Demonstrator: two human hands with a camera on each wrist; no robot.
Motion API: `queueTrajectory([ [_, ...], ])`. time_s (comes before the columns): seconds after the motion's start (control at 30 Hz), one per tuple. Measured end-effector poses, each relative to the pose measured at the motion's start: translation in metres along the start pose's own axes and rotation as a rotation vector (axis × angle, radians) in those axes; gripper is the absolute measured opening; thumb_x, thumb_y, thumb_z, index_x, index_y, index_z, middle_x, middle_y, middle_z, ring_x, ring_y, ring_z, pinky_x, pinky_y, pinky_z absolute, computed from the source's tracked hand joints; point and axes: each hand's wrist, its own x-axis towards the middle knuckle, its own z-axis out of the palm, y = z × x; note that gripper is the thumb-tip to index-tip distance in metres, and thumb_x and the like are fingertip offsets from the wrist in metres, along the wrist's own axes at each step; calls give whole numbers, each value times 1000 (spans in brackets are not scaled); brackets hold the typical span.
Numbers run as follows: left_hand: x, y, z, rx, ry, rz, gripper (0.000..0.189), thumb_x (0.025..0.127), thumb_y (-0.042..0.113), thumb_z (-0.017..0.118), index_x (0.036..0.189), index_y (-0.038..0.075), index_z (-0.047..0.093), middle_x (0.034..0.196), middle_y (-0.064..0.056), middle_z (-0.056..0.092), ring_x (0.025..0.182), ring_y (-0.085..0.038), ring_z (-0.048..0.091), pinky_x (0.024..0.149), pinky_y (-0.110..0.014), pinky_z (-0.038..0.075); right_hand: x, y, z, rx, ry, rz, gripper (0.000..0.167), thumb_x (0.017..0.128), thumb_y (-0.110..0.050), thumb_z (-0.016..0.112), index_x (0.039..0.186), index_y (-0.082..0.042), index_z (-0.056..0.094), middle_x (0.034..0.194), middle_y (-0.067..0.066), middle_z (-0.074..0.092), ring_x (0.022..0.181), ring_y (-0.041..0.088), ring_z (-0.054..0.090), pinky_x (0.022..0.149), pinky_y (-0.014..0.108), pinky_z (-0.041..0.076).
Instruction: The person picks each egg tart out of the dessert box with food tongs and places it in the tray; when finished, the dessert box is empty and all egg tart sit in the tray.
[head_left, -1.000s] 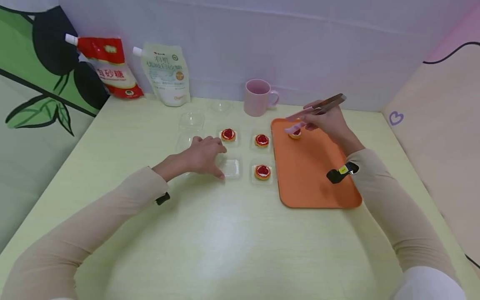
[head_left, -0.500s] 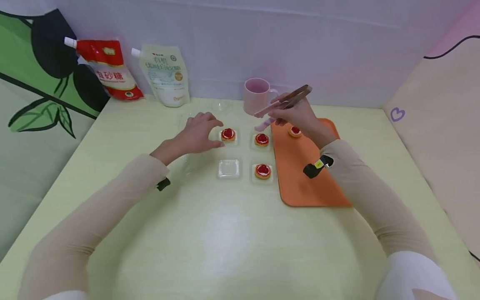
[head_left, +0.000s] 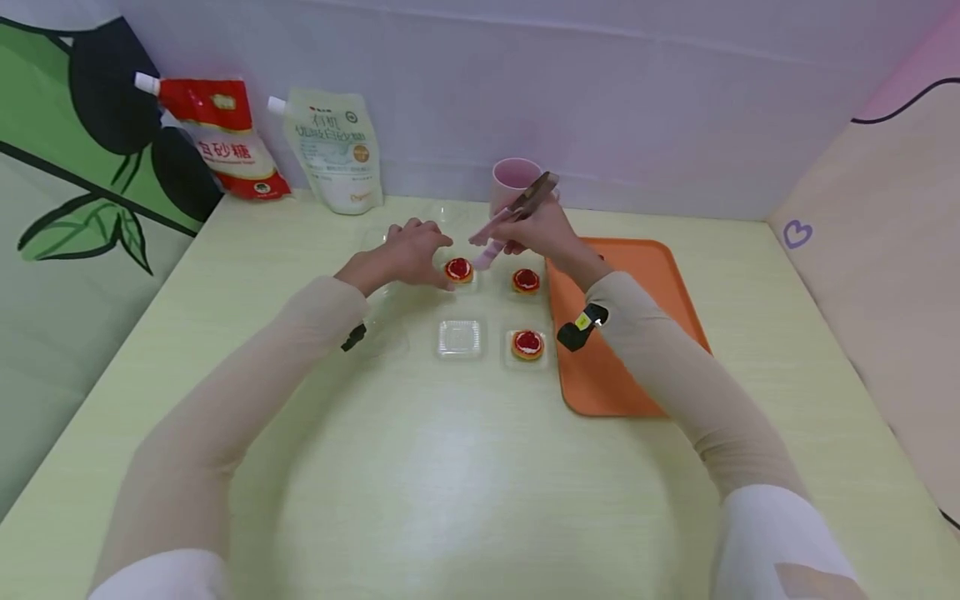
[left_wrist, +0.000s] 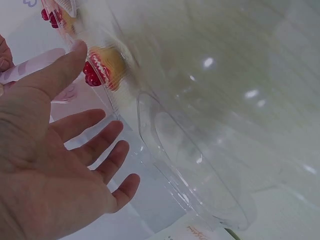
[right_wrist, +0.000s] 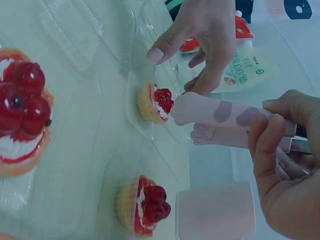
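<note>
My right hand [head_left: 553,232] holds a pair of tongs [right_wrist: 225,111] with pink paw-shaped tips, close to a small berry tart [head_left: 459,269]. This tart sits in a clear plastic box, topped with red berries and white cream. On the tart's other side is my left hand [head_left: 411,254], fingers spread and holding nothing. Its thumb [left_wrist: 75,55] is near the tart in the left wrist view. Whether the tips touch the tart is hard to tell. Two more boxed tarts, the back right one [head_left: 526,281] and the front right one [head_left: 527,344], stand alongside.
A clear box [head_left: 459,338] lies at front left of the group; other clear plastic [left_wrist: 195,172] lies beneath my left hand. An orange tray [head_left: 622,392] is under my right forearm, its tart mostly hidden. Behind stand a pink mug [head_left: 513,177], a red pouch [head_left: 225,142] and a pale pouch [head_left: 333,150].
My right hand has carried the tongs left from over the tray to the back left tart. My left hand has moved from the front left box back beside that tart.
</note>
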Motion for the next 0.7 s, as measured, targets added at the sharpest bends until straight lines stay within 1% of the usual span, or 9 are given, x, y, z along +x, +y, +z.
queueTrajectory([
  [0.13, 3, 0, -2, 11, -50, -18, 78, 86, 44, 75, 148, 8, 46, 146, -16, 43, 134, -39, 34, 106, -59, 27, 5, 1, 8, -30, -28, 18, 25, 85, -7, 75, 105, -1, 61, 92, 15, 71, 60, 16, 64, 61, 29, 57],
  [0.23, 6, -1, -4, 6, -73, -24, 76, 87, 42, 75, 149, 8, 46, 146, -16, 44, 134, -39, 34, 107, -59, 27, 8, 3, 13, -52, -32, 32, 27, 85, -6, 75, 106, -1, 59, 97, 18, 71, 59, 15, 64, 59, 27, 56],
  [0.3, 7, -1, -5, 9, -83, -27, 76, 87, 42, 75, 148, 8, 46, 145, -16, 44, 134, -38, 34, 107, -58, 27, 11, 4, 16, -57, -31, 34, 26, 85, -5, 76, 105, -1, 59, 97, 19, 72, 58, 14, 64, 58, 26, 56],
  [0.53, 8, 1, -9, 0, -97, -41, 76, 85, 41, 77, 147, 7, 48, 144, -16, 46, 133, -37, 34, 108, -57, 26, 16, 4, 22, -93, -44, 26, 25, 84, -4, 76, 103, 0, 61, 93, 18, 74, 58, 12, 64, 56, 23, 54],
  [0.7, 9, 1, -9, -9, -92, -43, 76, 84, 40, 79, 146, 6, 49, 141, -15, 49, 130, -36, 37, 107, -56, 27, 19, 5, 27, -93, -57, 29, 25, 83, -2, 76, 104, 3, 62, 93, 21, 75, 59, 13, 65, 56, 25, 55],
])
